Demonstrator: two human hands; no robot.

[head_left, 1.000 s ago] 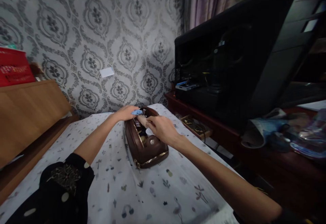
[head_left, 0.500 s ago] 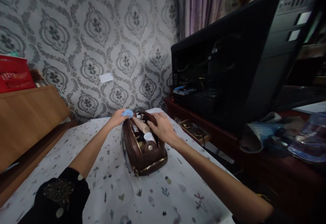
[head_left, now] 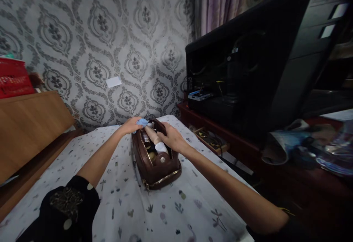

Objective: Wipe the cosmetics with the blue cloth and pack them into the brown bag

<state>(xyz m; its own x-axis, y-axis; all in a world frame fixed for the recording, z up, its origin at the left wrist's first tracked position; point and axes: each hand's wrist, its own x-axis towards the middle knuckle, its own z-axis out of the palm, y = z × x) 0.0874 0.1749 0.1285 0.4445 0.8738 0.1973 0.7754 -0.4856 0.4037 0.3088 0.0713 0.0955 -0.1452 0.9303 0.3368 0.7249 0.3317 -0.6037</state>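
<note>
A brown leather toiletry bag [head_left: 165,174] lies unzipped on the patterned sheet, its mouth facing up. Inside it are a beige tube [head_left: 151,134], a white-topped container [head_left: 160,148] and other small items partly in shadow. At the bag's far left edge, my left hand [head_left: 130,126] is closed on a crumpled light-blue cloth [head_left: 142,122]. My right hand [head_left: 173,139] grips the bag's right side, thumb over the opening and fingers partly hidden behind the edge. A snap-button tab [head_left: 162,159] sits at the near end.
The white printed sheet [head_left: 154,216] spreads under the bag. At left stands a wooden headboard-like panel [head_left: 33,124] with a red box [head_left: 13,77] on it. On the right, a black computer case [head_left: 248,80] stands on a dark red desk [head_left: 190,114] above an open drawer [head_left: 211,141].
My left hand with the blue cloth has shifted slightly right, over the bag's far edge. My right hand stays at the bag's right side, a little further left.
</note>
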